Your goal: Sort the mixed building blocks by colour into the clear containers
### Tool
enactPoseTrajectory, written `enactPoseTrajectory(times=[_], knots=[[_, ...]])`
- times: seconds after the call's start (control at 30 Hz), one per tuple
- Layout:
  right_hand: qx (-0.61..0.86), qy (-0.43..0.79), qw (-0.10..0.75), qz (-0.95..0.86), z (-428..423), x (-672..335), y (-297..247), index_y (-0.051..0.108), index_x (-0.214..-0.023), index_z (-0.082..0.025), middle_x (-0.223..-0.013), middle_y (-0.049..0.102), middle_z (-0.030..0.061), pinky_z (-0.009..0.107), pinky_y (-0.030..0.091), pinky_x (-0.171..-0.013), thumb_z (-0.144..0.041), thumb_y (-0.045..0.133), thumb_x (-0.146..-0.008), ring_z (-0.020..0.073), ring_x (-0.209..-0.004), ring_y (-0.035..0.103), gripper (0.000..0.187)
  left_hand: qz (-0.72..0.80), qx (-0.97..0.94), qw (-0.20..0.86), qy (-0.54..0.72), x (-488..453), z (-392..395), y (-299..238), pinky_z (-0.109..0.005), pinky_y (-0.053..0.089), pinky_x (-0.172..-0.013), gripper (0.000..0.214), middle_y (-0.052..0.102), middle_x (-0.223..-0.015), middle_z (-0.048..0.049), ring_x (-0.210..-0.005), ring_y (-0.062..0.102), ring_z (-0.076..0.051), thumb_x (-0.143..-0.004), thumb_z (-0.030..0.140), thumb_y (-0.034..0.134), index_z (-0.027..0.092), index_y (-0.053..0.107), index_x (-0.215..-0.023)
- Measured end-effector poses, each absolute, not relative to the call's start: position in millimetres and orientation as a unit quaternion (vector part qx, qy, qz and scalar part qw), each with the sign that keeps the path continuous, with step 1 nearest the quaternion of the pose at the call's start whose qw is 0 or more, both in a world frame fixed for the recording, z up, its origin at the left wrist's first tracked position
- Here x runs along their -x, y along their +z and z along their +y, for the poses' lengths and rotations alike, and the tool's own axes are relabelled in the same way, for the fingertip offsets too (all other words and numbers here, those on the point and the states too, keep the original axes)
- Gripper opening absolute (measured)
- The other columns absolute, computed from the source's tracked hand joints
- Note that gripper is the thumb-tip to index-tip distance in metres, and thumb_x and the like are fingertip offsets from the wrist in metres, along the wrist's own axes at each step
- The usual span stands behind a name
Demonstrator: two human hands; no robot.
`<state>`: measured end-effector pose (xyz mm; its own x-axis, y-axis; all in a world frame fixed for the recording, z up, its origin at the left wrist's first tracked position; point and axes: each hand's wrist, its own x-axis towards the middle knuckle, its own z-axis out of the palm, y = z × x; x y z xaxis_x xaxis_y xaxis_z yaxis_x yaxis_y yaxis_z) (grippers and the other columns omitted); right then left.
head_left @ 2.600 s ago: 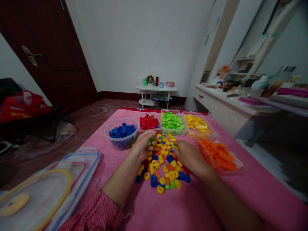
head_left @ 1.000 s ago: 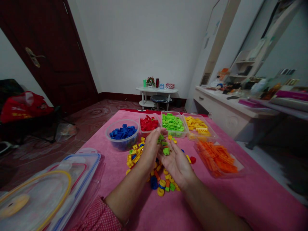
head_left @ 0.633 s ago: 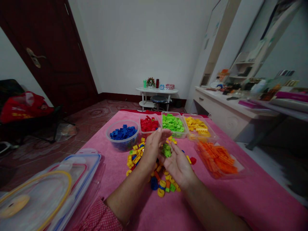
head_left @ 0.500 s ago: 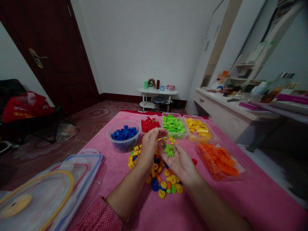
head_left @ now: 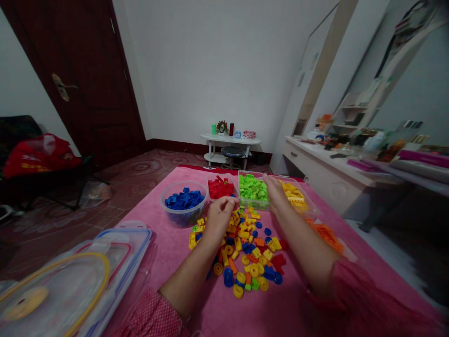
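Observation:
A pile of mixed small bricks, yellow, blue, orange, red and green, lies on a pink cloth. My left hand rests on the pile's far left edge with its fingers curled in; what they pinch is hidden. My right hand reaches forward, fingers stretched, over the right rim of the clear tub of green bricks. Its palm faces down and away, so I cannot see whether any pieces are under it.
Behind the pile stand a round tub of blue bricks, a tub of red bricks and a tub of yellow bricks. A tray of orange bricks lies right of my forearm. Clear lids are stacked at the left.
My right hand, which lay palm up with green pieces in it, has turned over and moved forward to the green tub. My left hand has dropped from it onto the pile.

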<state>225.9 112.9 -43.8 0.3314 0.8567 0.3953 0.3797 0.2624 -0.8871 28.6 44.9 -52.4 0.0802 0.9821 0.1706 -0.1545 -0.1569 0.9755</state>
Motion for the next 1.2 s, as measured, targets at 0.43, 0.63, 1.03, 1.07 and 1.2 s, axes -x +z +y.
enactPoseTrajectory(times=[0.43, 0.63, 1.03, 1.07, 1.2], knots=[[0.667, 0.09, 0.268, -0.69, 46, -201, -106, 0.066, -0.113, -0.019, -0.121, 0.06, 0.0107, 0.033, 0.037, -0.098, -0.024, 0.054, -0.082, 0.0229, -0.115, 0.053, 0.034, 0.462, -0.803, 0.214, 0.309, -23, 48, -86, -0.032, 0.044, -0.096, 0.026, 0.068, -0.109, -0.0082, -0.106, 0.06, -0.021, -0.078, 0.014, 0.059, 0.017, 0.069, -0.102], [0.649, 0.133, 0.186, -0.726, 32, -201, -86, 0.068, -0.105, -0.019, -0.113, 0.062, 0.0086, 0.029, 0.04, -0.09, -0.02, 0.057, -0.077, 0.0206, -0.105, 0.057, 0.03, 0.467, -0.837, 0.204, 0.198, -15, 50, -73, -0.03, 0.047, -0.085, 0.03, 0.072, -0.101, -0.0062, -0.097, 0.064, -0.022, -0.071, 0.008, 0.059, 0.019, 0.073, -0.096], [0.574, 0.196, 0.103, -0.788, 16, -203, -61, 0.069, -0.09, -0.02, -0.084, 0.067, 0.0011, 0.022, 0.037, -0.06, -0.011, 0.062, -0.06, 0.0146, -0.074, 0.058, 0.032, 0.458, -0.84, 0.226, 0.182, -6, 49, -47, -0.026, 0.047, -0.075, 0.027, 0.074, -0.087, -0.0064, -0.085, 0.067, -0.021, -0.081, 0.022, 0.05, 0.016, 0.074, -0.091], [0.577, 0.186, 0.097, -0.79, 16, -202, -60, 0.069, -0.089, -0.02, -0.085, 0.068, 0.0013, 0.022, 0.037, -0.061, -0.01, 0.06, -0.06, 0.0148, -0.074, 0.059, 0.032, 0.463, -0.839, 0.224, 0.178, -6, 49, -49, -0.027, 0.047, -0.076, 0.026, 0.074, -0.088, -0.0062, -0.086, 0.067, -0.021, -0.081, 0.023, 0.052, 0.017, 0.074, -0.091], [0.598, 0.162, 0.073, -0.782, 15, -198, -57, 0.069, -0.087, -0.021, -0.088, 0.069, 0.0025, 0.024, 0.039, -0.063, -0.011, 0.056, -0.064, 0.0169, -0.079, 0.061, 0.028, 0.484, -0.84, 0.183, 0.162, -6, 50, -60, -0.031, 0.046, -0.088, 0.03, 0.072, -0.104, -0.0065, -0.101, 0.063, -0.024, -0.076, 0.025, 0.06, 0.022, 0.072, -0.103]])
